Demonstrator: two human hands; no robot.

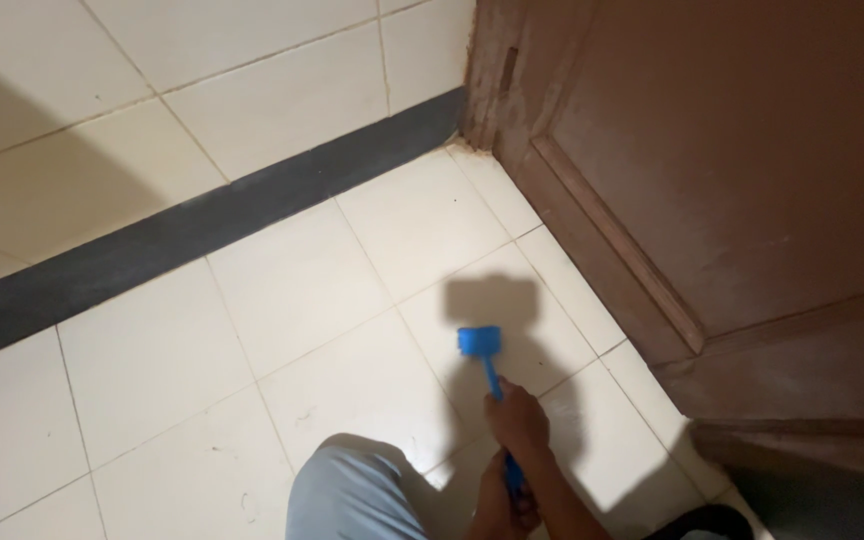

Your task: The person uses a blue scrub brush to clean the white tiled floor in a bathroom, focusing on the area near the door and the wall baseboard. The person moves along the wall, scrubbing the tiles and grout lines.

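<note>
You grip the blue brush [482, 352] by its handle with both hands, right hand [518, 418] ahead of left hand [508, 500], head on the tiled floor [282, 290].

Floor tiles [282, 290] open to left; brown door [732, 160] blocks right, wall [152, 100] ahead.

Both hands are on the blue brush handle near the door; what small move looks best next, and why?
Probably a short push of the blue brush forward toward the wooden door: its head rests on the tiled floor just short of the door, with both hands, upper hand and lower hand, gripping the handle.
</note>
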